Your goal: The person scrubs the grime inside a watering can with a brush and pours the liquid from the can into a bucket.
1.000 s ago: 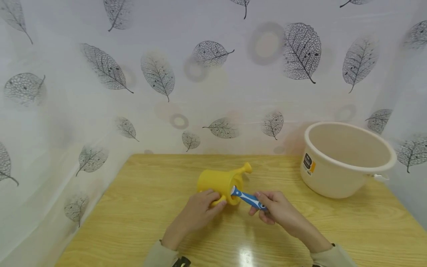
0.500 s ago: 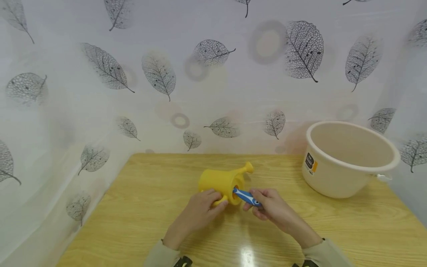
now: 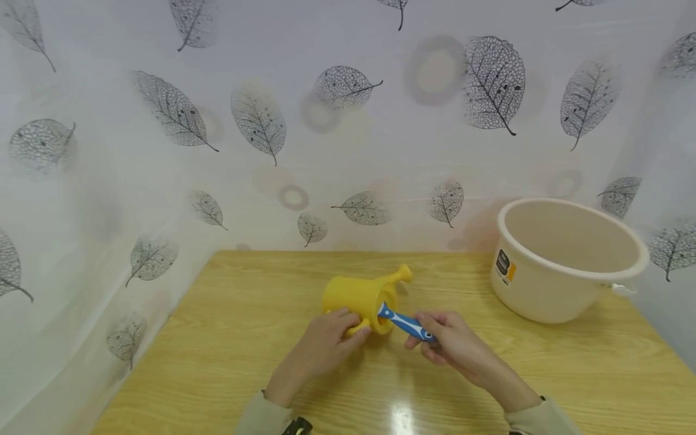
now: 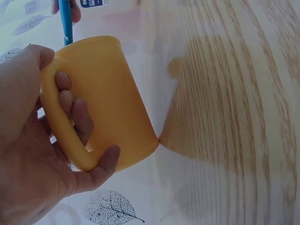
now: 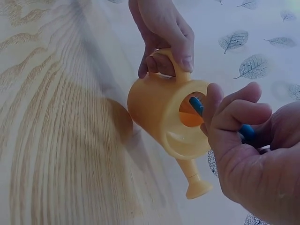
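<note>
Right hand has backed off toward the tabletop's right edge compared with half a second ago, and the blue stick came along with it. It was poking deeper into the can then; now it's slid partway out, so there's more blue showing outside.

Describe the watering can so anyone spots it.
On the wooden table, look left of the big cream bucket. Held sideways by the left hand is the watering can. Unlike the bucket, it's bright yellow with a flared spout.
</note>
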`<state>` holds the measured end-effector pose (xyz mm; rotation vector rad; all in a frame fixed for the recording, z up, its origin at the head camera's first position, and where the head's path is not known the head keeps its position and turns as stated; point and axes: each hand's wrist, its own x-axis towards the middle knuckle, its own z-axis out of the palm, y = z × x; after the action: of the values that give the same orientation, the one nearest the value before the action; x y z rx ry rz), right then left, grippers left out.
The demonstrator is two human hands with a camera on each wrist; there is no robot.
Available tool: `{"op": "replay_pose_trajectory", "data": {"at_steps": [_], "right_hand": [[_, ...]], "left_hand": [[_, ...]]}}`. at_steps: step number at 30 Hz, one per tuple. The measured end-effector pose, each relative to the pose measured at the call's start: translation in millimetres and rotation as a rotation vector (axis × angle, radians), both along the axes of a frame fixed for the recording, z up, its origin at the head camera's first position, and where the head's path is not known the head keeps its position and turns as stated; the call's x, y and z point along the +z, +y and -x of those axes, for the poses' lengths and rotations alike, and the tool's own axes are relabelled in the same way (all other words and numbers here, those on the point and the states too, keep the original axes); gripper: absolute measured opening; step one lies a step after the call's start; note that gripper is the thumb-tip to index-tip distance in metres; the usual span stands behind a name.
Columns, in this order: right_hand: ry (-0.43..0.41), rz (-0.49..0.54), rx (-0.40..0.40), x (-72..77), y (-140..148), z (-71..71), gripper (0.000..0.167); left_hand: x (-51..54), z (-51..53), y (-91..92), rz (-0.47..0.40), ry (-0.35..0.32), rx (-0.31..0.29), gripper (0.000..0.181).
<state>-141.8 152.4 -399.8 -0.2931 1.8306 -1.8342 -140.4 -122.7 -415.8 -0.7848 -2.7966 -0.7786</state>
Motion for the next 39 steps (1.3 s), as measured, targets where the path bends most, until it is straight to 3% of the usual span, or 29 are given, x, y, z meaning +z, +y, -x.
{"op": "replay_pose_trajectory", "data": {"at_steps": [7, 18, 30, 39], "right_hand": [[0.000, 0.014, 0.005, -0.4, -2, 1.4, 0.041], [-0.031, 0.033, -0.019, -3.7, -17, 8.2, 0.048], [-0.033, 0.012, -0.020, 0.1, -4, 2.1, 0.042], [-0.037, 0.014, -0.023, -0.4, -9, 5.6, 0.042]], "left_hand": [[-2.4, 1.6, -1.9, -0.007, -0.007, 0.003, 0.028], [-3.8, 2.3, 1.2, 0.001, 0.021, 0.002, 0.028], [-1.5, 2.3, -1.5, -0.008, 0.022, -0.007, 0.028], [-3.7, 2.0, -0.3, -0.005, 0.039, -0.009, 0.030]]}}
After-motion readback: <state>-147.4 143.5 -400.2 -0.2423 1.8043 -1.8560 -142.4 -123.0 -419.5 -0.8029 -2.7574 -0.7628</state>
